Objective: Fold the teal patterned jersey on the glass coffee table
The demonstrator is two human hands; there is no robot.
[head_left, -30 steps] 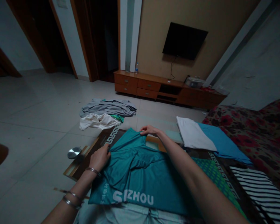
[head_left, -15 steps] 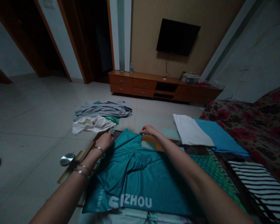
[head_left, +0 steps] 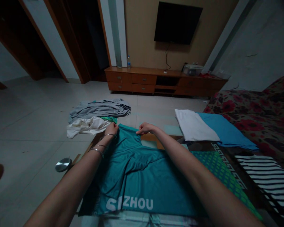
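A teal shirt with white "SIZHOU" lettering lies spread on a low dark table in front of me. My left hand, bracelets on its wrist, pinches the far left corner of the shirt's sleeve part. My right hand pinches the far edge of the same part a little to the right. Both arms reach forward over the shirt. The cloth between the hands is pulled flat, with wrinkles nearer the middle.
Grey and white clothes lie heaped on the tiled floor beyond the table. Folded white and blue garments and a striped one lie at right. A floral sofa stands at right, a wooden TV cabinet at the wall.
My left hand has slid forward along the shirt's left edge to its far corner. The right hand stayed on the far edge. My view has tilted downward.
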